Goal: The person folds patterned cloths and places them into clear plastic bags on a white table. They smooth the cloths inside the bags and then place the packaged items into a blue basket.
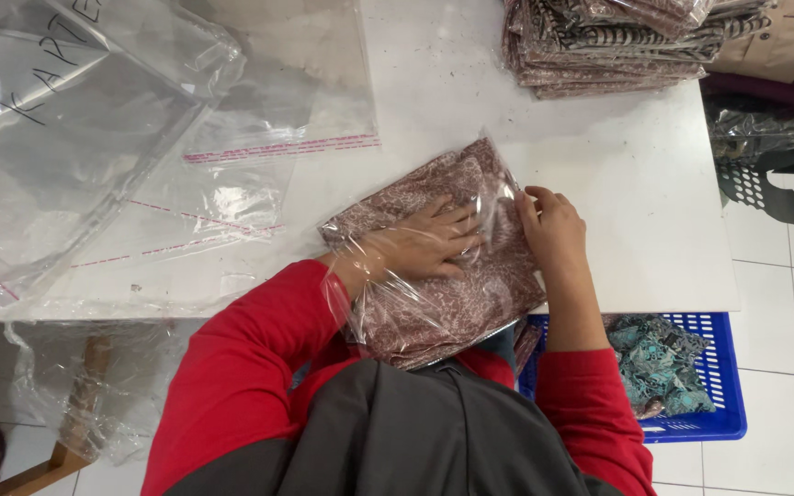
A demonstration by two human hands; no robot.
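left hand (420, 246): inside clear bag (507, 188), fingers spread flat on folded brown cloth (452, 303)
right hand (551, 230): fingers curled, pinching bag edge

A white tabletop (618, 184) carries a heap of empty clear plastic bags with red seal strips (140, 156) at its left and a stack of bagged dark patterned cloths (599, 41) at the far edge, while a blue plastic crate (714, 367) holding teal patterned fabric (659, 363) stands on the white tiled floor (783, 303).

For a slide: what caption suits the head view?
Left hand inside a clear plastic bag presses folded brown patterned cloth; right hand holds the bag.
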